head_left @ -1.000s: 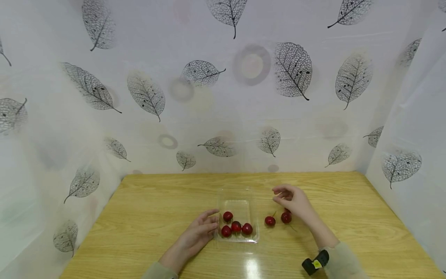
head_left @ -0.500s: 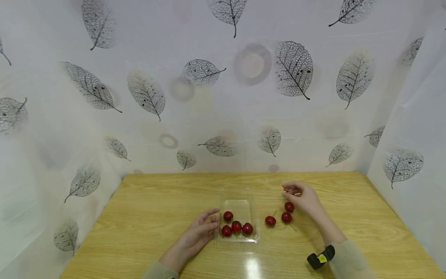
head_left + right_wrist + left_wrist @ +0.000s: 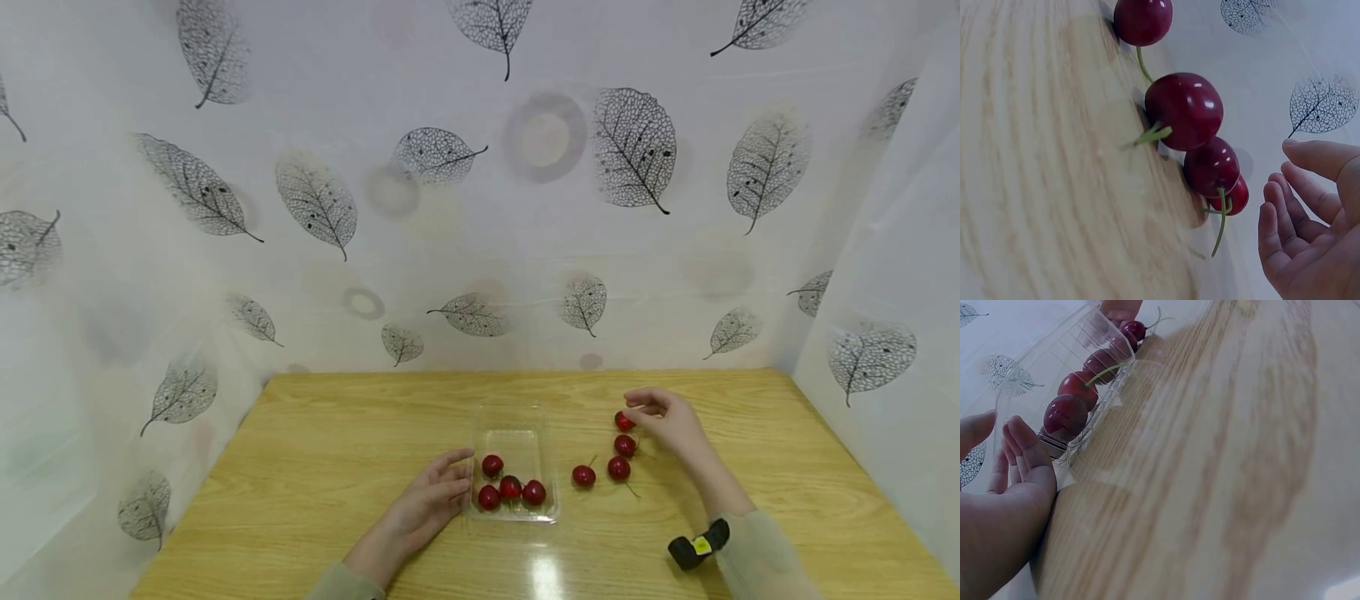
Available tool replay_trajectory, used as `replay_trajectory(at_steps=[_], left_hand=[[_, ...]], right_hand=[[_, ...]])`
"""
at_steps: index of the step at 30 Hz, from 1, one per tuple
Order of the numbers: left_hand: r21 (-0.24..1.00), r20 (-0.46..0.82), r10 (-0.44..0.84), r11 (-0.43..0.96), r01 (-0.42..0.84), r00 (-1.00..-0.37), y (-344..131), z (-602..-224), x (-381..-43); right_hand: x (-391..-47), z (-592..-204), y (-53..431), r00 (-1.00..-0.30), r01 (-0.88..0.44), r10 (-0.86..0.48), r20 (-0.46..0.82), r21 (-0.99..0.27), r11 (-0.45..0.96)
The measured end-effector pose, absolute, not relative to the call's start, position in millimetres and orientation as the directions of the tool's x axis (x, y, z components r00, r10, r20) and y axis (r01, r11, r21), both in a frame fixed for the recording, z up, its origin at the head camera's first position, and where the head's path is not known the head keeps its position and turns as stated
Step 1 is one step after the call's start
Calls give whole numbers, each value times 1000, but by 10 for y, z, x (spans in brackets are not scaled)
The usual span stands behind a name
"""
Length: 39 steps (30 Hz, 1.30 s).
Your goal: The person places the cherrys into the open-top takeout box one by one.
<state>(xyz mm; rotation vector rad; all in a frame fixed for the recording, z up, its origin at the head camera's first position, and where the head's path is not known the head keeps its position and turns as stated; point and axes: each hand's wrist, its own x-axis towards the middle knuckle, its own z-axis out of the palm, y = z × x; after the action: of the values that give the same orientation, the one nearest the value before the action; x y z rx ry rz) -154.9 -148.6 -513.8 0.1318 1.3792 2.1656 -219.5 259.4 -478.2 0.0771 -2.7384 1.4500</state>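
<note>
A clear plastic container [image 3: 517, 417] stands on the table with several dark red cherries [image 3: 510, 487] in its near part. My left hand [image 3: 427, 504] rests at its left side, relaxed fingertips [image 3: 1027, 440] at the wall. Right of the container several more cherries lie loose: one [image 3: 583, 476] alone, the others in a short row going away from me. My right hand [image 3: 667, 425] is beside the farthest cherry [image 3: 624, 421], partly covering it in the head view. In the right wrist view that hand [image 3: 1316, 219] is loosely bent, holds nothing, and stands apart from the cherries.
The wood-grain table [image 3: 345, 433] extends to both sides of the container. A pale curtain [image 3: 480, 208] printed with leaf skeletons surrounds it at the back and sides. A black strap [image 3: 697, 544] circles my right wrist.
My right hand has moved right and slightly away from me, uncovering the far cherries in the row. The left hand and the container have stayed in place.
</note>
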Motion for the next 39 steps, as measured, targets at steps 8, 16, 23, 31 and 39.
replay_trajectory(at_steps=[8, 16, 23, 31, 39], left_hand=[[859, -213, 505, -312, -407, -837, -1485, -5136, -1544], [855, -213, 507, -317, -410, -835, -1485, -5140, -1543], [855, -212, 506, -319, -410, -836, -1484, -5125, -1537], [858, -209, 508, -314, -406, -836, -1482, -5140, -1538], [861, -199, 513, -316, -400, -835, -1490, -5166, -1552]], right_hand=[[-2215, -4858, 2666, -1000, -19, -17, 12, -853, 521], [-2251, -4959, 2728, -999, 35, -1, -41, -856, 516], [-2265, -5012, 2739, -998, 51, -9, -67, -839, 541], [-2237, -4989, 2709, -996, 20, -65, -68, -830, 557], [-2238, -4995, 2692, -996, 2, -75, -56, -813, 582]])
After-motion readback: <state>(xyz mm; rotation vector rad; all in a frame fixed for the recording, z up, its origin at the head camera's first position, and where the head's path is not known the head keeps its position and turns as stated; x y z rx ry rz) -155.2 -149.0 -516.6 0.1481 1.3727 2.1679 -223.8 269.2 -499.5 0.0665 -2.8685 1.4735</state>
